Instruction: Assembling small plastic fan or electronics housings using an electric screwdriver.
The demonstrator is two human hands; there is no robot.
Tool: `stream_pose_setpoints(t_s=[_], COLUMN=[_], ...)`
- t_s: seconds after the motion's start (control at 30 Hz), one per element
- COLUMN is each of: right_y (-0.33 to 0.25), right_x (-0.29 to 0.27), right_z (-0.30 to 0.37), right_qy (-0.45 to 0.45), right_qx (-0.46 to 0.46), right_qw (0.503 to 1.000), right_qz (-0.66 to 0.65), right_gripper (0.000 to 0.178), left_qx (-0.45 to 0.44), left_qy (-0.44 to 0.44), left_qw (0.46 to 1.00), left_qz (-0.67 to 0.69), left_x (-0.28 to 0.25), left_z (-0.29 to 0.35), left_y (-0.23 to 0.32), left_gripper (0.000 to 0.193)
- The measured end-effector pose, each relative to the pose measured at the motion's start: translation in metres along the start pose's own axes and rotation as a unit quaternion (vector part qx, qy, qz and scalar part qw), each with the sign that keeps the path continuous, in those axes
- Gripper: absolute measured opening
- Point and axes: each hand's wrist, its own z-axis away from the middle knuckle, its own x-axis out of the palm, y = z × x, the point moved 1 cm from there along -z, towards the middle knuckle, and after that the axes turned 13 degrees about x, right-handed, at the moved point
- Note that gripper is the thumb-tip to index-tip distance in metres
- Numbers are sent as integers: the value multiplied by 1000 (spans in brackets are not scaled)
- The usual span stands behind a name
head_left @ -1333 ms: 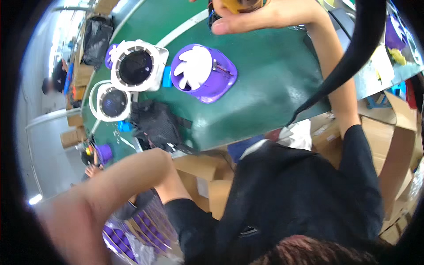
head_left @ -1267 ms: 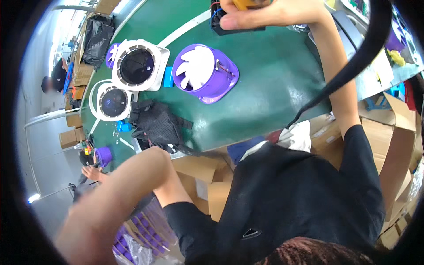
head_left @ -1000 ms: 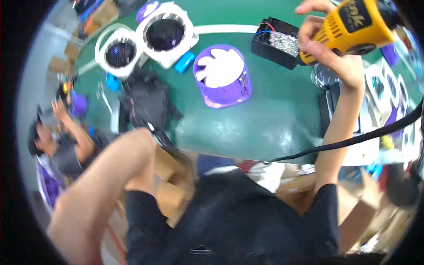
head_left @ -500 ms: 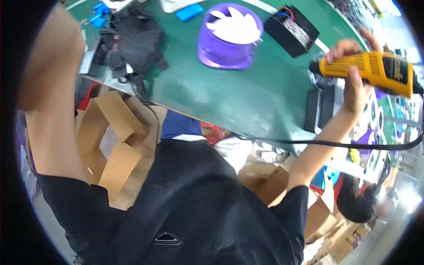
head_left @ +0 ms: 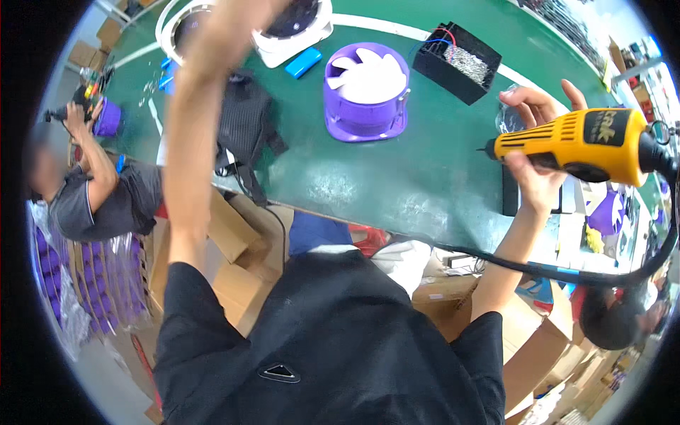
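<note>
My right hand (head_left: 535,152) grips a yellow and black electric screwdriver (head_left: 567,142) between thumb and fingers. Its thin bit points left, and a thick black cable loops from its rear end. My left arm stretches up to the far edge, where the left hand (head_left: 248,13) is blurred and cut off, its fingers hidden. Near that hand stands a white round housing (head_left: 301,42) with a dark centre. Between my arms a purple round housing (head_left: 365,117) sits upright on the green table (head_left: 368,177), with a white fan blade wheel (head_left: 372,78) in it.
A black box of small metal screws (head_left: 467,64) with red and blue wires stands behind the fan. A blue block (head_left: 303,62) and a black mesh backpack (head_left: 244,117) lie left of it. Another person (head_left: 106,184) works at far left. Cardboard boxes (head_left: 230,227) stand below the table edge.
My left arm has swung right and farther up toward the white housing. The screwdriver stays in my right hand, shifted slightly left and lower. The view has turned, bringing the other person into sight.
</note>
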Motion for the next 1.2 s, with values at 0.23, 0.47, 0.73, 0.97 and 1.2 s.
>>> stream_pose_setpoints(t_s=[0.23,0.47,0.73,0.97,1.2], right_y=[0,-22,44,67,39], right_x=[-31,49,73,82,83], right_z=[43,41,42,56,26], right_qy=[-60,194,-34,-37,-118], right_qx=[22,65,151,-23,191], right_qw=[992,904,934,837,894], right_qz=[111,376,323,546,387], right_gripper=[114,22,10,21,15], left_qx=[-129,-78,-105,-89,-78], left_qy=[-223,-234,-197,-168,-152], left_qw=[934,938,931,934,931], left_qz=[-247,-245,-290,-303,-324], left_x=[99,99,113,118,121], left_z=[68,86,93,104,99], left_y=[-73,-48,-33,-38,-37], left_gripper=[68,80,80,79,74])
